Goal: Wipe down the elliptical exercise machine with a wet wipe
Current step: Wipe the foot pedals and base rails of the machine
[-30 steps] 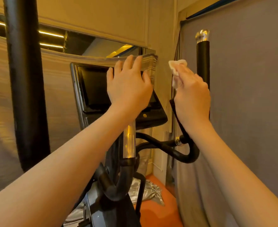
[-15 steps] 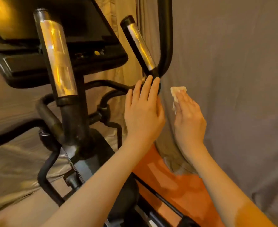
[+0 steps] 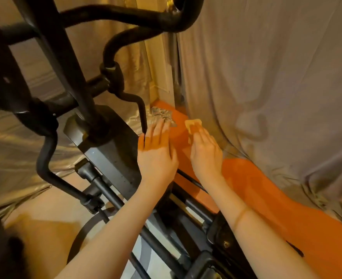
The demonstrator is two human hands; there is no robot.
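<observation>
The black elliptical machine fills the left and middle of the view, with its grey drive housing (image 3: pixel 109 158) low in the centre and curved black handlebars (image 3: pixel 126 35) above. My left hand (image 3: pixel 156 154) hovers flat, fingers straight, by the right side of the housing, near a thin black rod (image 3: pixel 143 113). My right hand (image 3: pixel 205 154) holds a small folded wet wipe (image 3: pixel 193 124) at its fingertips, just right of the left hand, over the orange floor. Whether the wipe touches the machine cannot be told.
A grey cloth (image 3: pixel 266 87) hangs along the right side and bunches on the orange floor (image 3: pixel 256 188). Shiny beige fabric (image 3: pixel 15 125) drapes behind the machine at left. Black rails and a pedal (image 3: pixel 222 238) lie below my forearms.
The view has tilted down from the console and handgrips to the machine's base. Both hands have dropped low beside the housing, the right one still holding the wipe.
</observation>
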